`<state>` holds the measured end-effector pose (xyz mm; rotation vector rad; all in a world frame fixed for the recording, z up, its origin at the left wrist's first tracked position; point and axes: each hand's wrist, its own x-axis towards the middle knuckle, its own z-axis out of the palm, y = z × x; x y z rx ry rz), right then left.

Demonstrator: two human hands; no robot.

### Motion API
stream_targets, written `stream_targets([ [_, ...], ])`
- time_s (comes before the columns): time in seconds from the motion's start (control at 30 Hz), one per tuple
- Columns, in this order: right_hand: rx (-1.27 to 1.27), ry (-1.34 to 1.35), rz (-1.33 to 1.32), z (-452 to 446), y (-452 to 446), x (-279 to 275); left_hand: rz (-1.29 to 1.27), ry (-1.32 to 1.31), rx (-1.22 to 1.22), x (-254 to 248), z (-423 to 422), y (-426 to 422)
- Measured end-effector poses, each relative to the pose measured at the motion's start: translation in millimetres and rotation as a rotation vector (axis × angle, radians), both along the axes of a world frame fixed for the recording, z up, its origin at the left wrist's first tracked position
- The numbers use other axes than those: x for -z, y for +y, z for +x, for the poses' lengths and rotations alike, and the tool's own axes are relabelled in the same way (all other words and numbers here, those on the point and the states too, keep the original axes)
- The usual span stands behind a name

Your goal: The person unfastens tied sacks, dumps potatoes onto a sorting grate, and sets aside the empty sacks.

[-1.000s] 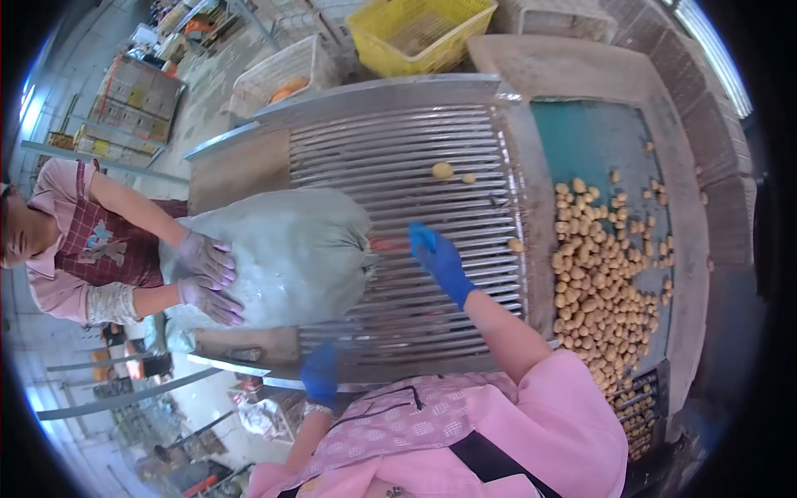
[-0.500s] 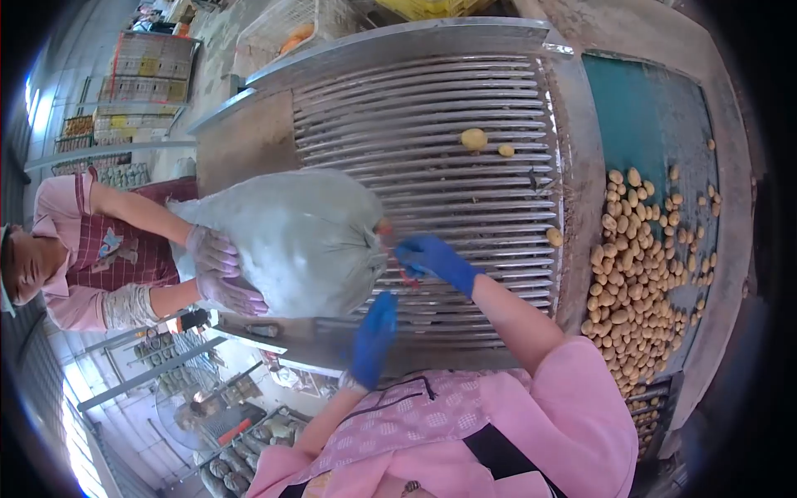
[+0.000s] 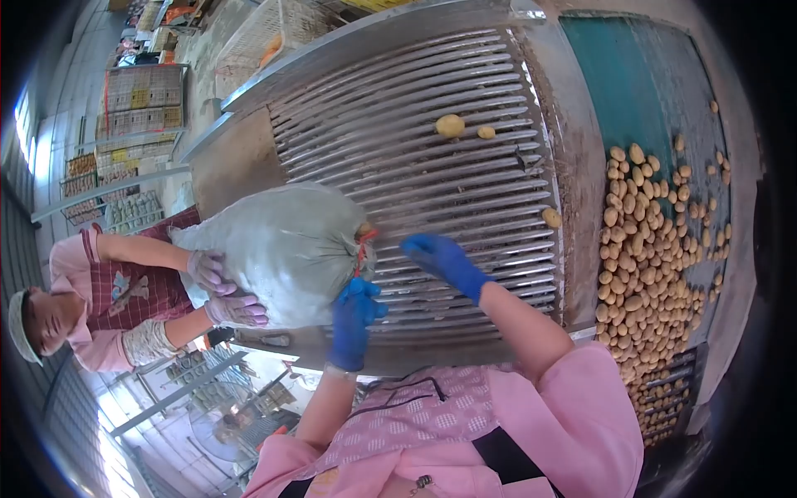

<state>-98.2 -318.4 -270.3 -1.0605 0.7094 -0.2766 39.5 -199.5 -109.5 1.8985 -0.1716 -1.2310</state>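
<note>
A bulging pale green sack (image 3: pixel 274 249) lies on its side on the metal rollers, its gathered neck facing me. Red string (image 3: pixel 363 249) is wound round that neck, and something yellowish-brown shows at the opening. At the lower edge of the neck, my left hand (image 3: pixel 353 319), in a blue glove, has its bent fingers closed at the string's lower end. My blue-gloved right hand (image 3: pixel 446 261) hovers over the rollers, apart from the sack, fingers loosely extended with nothing visible in them. A co-worker's two gloved hands (image 3: pixel 224 290) press on the sack's far end.
The roller table (image 3: pixel 415 100) carries a few loose potatoes (image 3: pixel 450 125). Beyond its right edge, many potatoes (image 3: pixel 639 274) lie on a green belt (image 3: pixel 614 83). A co-worker in a checked apron (image 3: pixel 141 286) stands at the left. A white crate (image 3: pixel 266 41) sits behind the table.
My right hand has come away from the red string, which now lies closer to the sack. My left hand has moved up to the sack's neck. The view has shifted slightly.
</note>
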Motion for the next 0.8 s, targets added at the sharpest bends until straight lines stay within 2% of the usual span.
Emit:
stream_targets([
  [0.07, -0.020, -0.046, -0.070, 36.2, 19.4, 25.0, -0.066, 0.092, -0.010, -2.9, 6.8, -5.4],
  [0.17, -0.108, -0.096, 0.167, 57.8, 11.7, 5.0, -0.142, 0.120, -0.103, -17.0, -1.8, -30.9],
  [0.27, 0.118, -0.020, -0.026, 66.1, 6.5, -21.2, -0.162, 0.121, -0.105, -17.9, 3.6, -56.4],
  [0.37, 0.073, 0.046, -0.154, 72.7, -0.1, -28.6, -0.215, 0.095, -0.128, -23.2, 14.7, -77.6],
  [0.47, -0.107, 0.063, -0.305, 76.6, -10.8, -20.6, -0.012, -0.021, -0.053, -40.9, 9.4, -109.6],
  [0.53, -0.101, -0.231, -0.081, 79.1, -18.5, -2.3, -0.029, -0.274, 0.194, -26.4, 28.5, -97.4],
  [0.57, -0.096, -0.378, 0.035, 79.7, -22.4, 8.1, -0.073, -0.167, 0.133, -25.1, 37.9, -93.0],
  [0.6, -0.174, -0.378, 0.078, 78.4, -31.1, 14.0, -0.112, -0.061, 0.069, -25.5, 46.0, -90.8],
  [0.67, -0.323, -0.380, 0.157, 74.4, -53.2, 16.5, -0.262, 0.614, -0.425, -35.4, 54.5, -104.3],
  [0.73, -0.319, -0.256, 0.107, 72.1, -63.1, -5.8, -0.070, -0.198, 0.341, -29.5, 52.7, -104.1],
  [0.8, -0.301, -0.202, 0.078, 74.9, -65.0, -8.7, -0.031, -0.259, 0.438, -26.4, 47.7, -106.9],
])
